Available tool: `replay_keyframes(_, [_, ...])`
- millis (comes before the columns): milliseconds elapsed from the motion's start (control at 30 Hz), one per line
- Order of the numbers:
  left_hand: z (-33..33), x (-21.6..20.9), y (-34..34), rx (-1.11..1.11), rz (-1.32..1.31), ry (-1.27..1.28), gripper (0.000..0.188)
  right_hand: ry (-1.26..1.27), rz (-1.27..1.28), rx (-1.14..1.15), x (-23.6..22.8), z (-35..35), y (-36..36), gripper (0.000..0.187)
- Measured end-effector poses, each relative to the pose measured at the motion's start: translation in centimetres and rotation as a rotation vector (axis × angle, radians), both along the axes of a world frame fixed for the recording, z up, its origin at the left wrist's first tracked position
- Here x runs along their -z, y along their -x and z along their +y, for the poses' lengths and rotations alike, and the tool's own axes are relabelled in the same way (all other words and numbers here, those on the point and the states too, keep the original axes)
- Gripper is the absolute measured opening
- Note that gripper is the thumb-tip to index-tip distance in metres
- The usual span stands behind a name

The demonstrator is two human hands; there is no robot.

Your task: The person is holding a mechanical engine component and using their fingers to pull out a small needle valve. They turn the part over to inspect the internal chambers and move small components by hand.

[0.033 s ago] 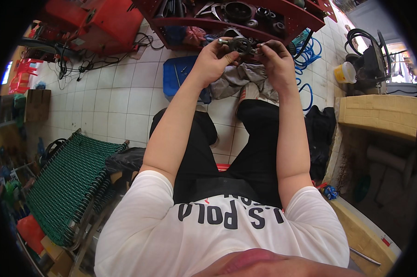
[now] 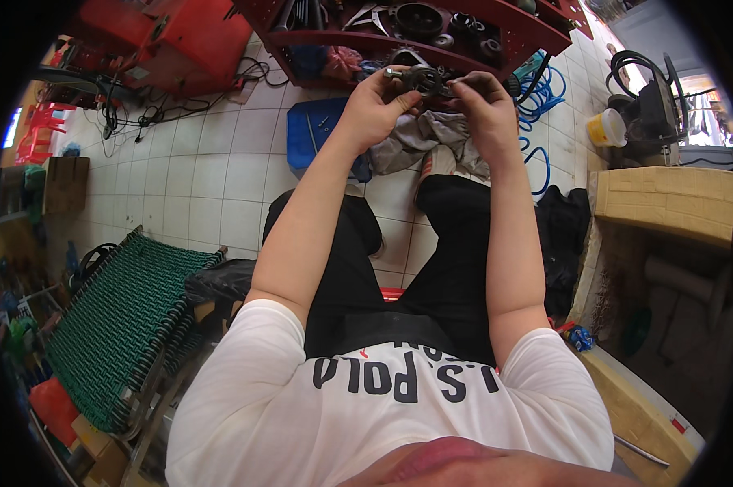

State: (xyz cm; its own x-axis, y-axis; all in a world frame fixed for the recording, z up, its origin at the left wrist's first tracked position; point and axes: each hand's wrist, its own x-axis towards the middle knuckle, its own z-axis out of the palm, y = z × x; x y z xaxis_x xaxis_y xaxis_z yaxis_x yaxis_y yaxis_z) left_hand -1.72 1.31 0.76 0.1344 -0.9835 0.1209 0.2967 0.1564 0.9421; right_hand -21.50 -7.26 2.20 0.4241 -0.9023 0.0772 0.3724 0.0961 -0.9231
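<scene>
In front of the red tool cart, my left hand (image 2: 373,114) is closed round a dark, ring-shaped metal part (image 2: 422,79). A shiny, bolt-like end (image 2: 392,73) sticks out on its left side, and my thumb presses its lower edge. My right hand (image 2: 490,109) is at the part's right side with its fingertips pinched together. Whatever is in that pinch is too small and hidden to make out. Beneath both hands a grey cloth (image 2: 419,134) lies crumpled near my foot.
The red tool cart (image 2: 334,39) holds tools and round metal parts. A blue plastic box (image 2: 303,138) with small metal pieces stands on the tiles, left of the cloth. A blue hose (image 2: 545,105) coils at right, near a yellow bucket (image 2: 607,128). A green woven seat (image 2: 131,325) stands at left.
My right fingertips have shifted slightly left, closer to the ring-shaped metal part. My left hand and the part have stayed nearly still.
</scene>
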Motion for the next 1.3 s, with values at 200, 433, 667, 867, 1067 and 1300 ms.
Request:
replay_keyframes(200, [-0.4,0.8,0.6,-0.137,-0.165,0.053,0.035,0.310,0.203,0.120,-0.1,1.2,-1.3,0.024])
replay_keyframes(433, [-0.3,0.8,0.9,-0.151,-0.216,0.026,0.034,0.471,0.423,0.198,-0.1,2.5,-2.2,0.016])
replay_keyframes(667, [-0.3,0.6,1.1,-0.117,-0.252,0.012,0.033,0.314,0.290,0.271,-0.1,1.5,-1.6,0.016])
replay_keyframes(867, [0.0,0.2,1.2,-0.061,-0.218,0.019,0.033,0.151,0.244,0.193,0.6,0.8,-1.2,0.015])
replay_keyframes(1067, [0.2,0.0,1.2,-0.020,-0.247,0.012,0.032,-0.258,0.143,-0.049,0.9,0.0,0.1,0.015])
replay_keyframes(1300, [0.0,0.5,1.3,-0.009,-0.226,0.015,0.031,-0.417,0.080,-0.047,0.4,0.8,-0.5,0.014])
